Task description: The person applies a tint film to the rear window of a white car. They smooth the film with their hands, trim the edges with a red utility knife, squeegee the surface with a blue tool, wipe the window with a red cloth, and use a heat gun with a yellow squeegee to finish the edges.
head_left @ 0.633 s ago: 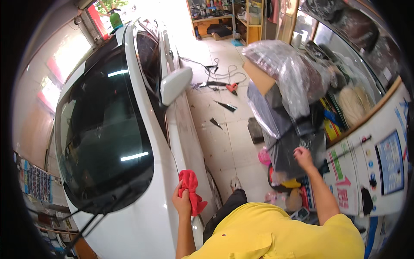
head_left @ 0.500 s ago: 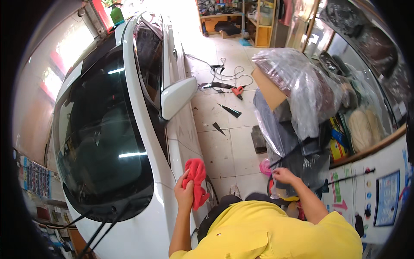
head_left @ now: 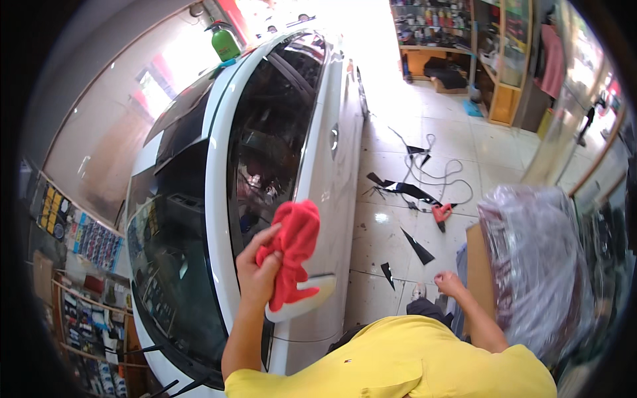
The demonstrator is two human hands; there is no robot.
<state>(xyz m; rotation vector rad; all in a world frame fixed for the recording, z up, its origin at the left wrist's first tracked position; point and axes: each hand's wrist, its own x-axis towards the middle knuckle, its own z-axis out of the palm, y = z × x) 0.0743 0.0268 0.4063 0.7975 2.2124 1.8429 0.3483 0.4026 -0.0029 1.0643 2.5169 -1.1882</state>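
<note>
Two hands. Left hand (head_left: 257, 268): fingers closed around red cloth (head_left: 293, 249), held up beside white car (head_left: 325, 166), over its side mirror (head_left: 312, 295). Right hand (head_left: 450, 284): loosely curled, empty, hanging near plastic-wrapped bundle (head_left: 537, 265).

Red crumpled cloth (head_left: 292, 255) covers most of white side mirror (head_left: 312, 295). Right hand (head_left: 451, 284) small, grip unclear. Clear plastic wrap (head_left: 537, 265) hides bundle contents.

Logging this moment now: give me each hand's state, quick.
Left hand: closed, gripping a red cloth over the white car's side mirror.
Right hand: loosely curled, holding nothing visible.
</note>
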